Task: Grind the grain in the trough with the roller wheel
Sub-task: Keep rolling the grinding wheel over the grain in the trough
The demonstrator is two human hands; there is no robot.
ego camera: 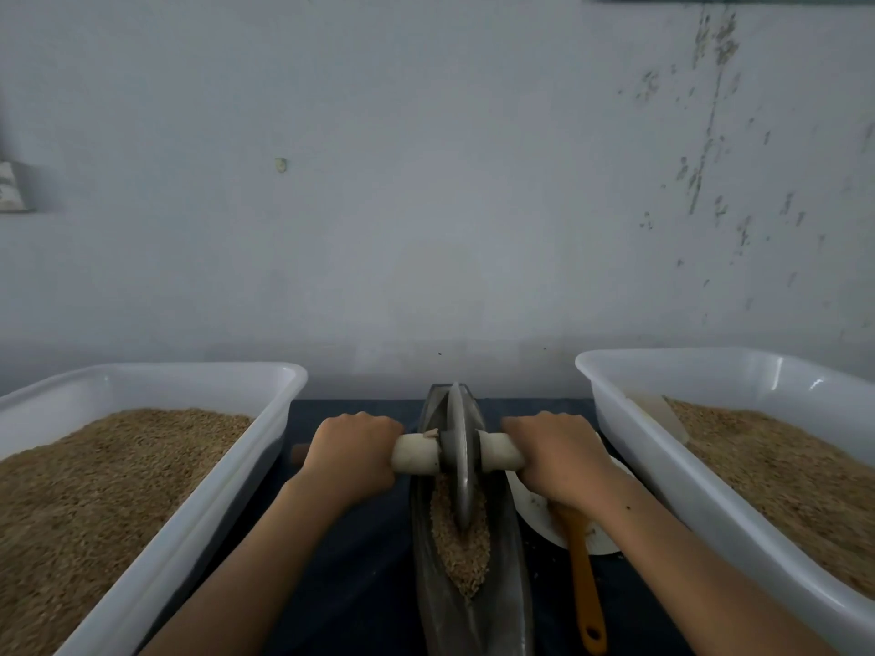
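Right now my left hand and right hand each wrap a fist around one end of the wooden handle, which runs crosswise, while the trough runs lengthwise away from me. Between my fists the roller wheel stands upright in the groove, toward the far end. Most of the grain lies nearer me than the wheel (so I judge the next stroke should pull back toward me).
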